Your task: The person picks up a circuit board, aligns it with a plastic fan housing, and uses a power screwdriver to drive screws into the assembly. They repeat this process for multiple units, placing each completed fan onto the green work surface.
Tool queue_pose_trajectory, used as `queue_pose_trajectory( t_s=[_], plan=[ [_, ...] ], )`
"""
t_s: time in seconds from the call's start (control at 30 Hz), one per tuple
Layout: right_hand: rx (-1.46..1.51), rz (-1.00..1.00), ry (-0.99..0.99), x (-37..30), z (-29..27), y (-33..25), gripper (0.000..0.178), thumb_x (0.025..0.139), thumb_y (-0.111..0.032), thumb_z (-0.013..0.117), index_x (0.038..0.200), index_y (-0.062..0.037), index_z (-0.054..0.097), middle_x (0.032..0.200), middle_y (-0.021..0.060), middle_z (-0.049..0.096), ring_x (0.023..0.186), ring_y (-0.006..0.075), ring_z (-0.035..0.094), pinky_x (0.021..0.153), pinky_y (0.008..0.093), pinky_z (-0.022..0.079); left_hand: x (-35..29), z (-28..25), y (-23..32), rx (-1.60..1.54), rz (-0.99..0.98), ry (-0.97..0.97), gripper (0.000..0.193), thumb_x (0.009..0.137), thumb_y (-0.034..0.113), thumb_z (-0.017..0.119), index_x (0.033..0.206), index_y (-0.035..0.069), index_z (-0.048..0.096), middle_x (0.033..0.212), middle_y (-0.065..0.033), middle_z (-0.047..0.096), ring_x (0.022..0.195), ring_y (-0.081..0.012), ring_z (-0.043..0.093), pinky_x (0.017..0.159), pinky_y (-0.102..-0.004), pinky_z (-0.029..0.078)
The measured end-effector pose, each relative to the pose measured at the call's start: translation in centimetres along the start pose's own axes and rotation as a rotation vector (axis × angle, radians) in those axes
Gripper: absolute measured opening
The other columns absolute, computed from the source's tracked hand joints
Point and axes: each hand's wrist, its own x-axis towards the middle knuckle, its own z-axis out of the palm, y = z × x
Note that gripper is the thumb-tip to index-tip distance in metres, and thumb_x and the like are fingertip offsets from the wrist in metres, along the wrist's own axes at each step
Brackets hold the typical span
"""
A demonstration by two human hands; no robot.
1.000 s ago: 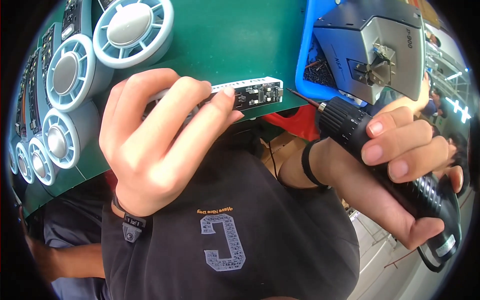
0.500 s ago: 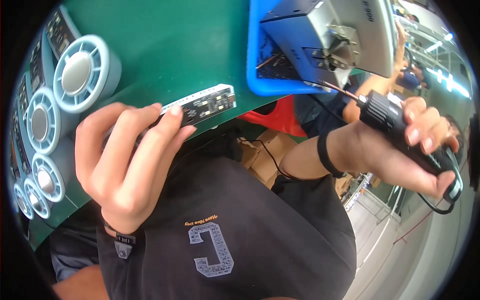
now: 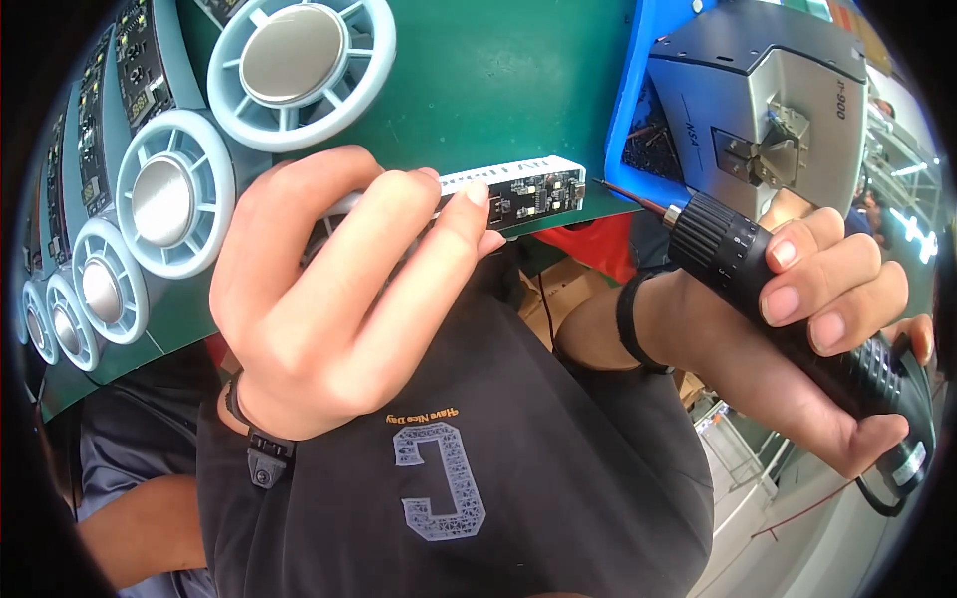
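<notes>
Green matting covers the counter (image 3: 518,80), with a row of pale blue round fan housings (image 3: 299,60) along its left. I see my left hand (image 3: 339,299) pinching a narrow white circuit board (image 3: 523,187) at the counter's near edge. My right hand (image 3: 807,329) is wrapped tight around a black electric screwdriver (image 3: 788,299), its bit tip just beside the board's right end. Behind sits a blue tray (image 3: 623,100) holding a grey metal fixture (image 3: 788,100).
</notes>
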Motion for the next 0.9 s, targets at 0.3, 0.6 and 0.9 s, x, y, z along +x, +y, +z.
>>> queue_pose_trajectory(
  t_s=[0.3, 0.6, 0.9],
  plan=[
    [-0.042, 0.008, -0.172, 0.7, -1.2, 0.2, 0.062, 0.097, -0.071, 0.051, 0.111, -0.0107, 0.057, 0.083, 0.0049, 0.054, 0.058, 0.0187, 0.051, 0.062, 0.0383, 0.046, 0.6, 0.4, 0.5, 0.012, 0.01, 0.01, 0.04, 0.061, 0.009, 0.095, 0.098, 0.005, 0.082, 0.093, -0.0066, 0.074, 0.084, -0.0266, 0.065, 0.068, -0.0357, 0.054],
    [-0.046, -0.035, -0.289, 0.7, -0.3, -0.2, 0.064, 0.098, -0.072, 0.05, 0.118, -0.0115, 0.057, 0.084, 0.0061, 0.055, 0.058, 0.0197, 0.053, 0.062, 0.0391, 0.048, 0.2, 0.4, 0.0, 0.015, 0.037, 0.04, 0.039, 0.061, 0.01, 0.094, 0.098, 0.005, 0.082, 0.092, -0.0059, 0.074, 0.083, -0.0263, 0.065, 0.068, -0.0352, 0.054],
    [0.018, -0.035, -0.291, 0.3, 1.7, 1.2, 0.064, 0.102, -0.072, 0.05, 0.123, -0.0117, 0.057, 0.082, 0.0058, 0.053, 0.055, 0.0195, 0.052, 0.059, 0.0393, 0.049, -0.7, -0.2, 0.0, 0.092, 0.033, 0.03, 0.034, 0.067, 0.016, 0.092, 0.099, 0.008, 0.082, 0.093, -0.004, 0.074, 0.084, -0.0247, 0.066, 0.074, -0.0373, 0.053]
  ],
)
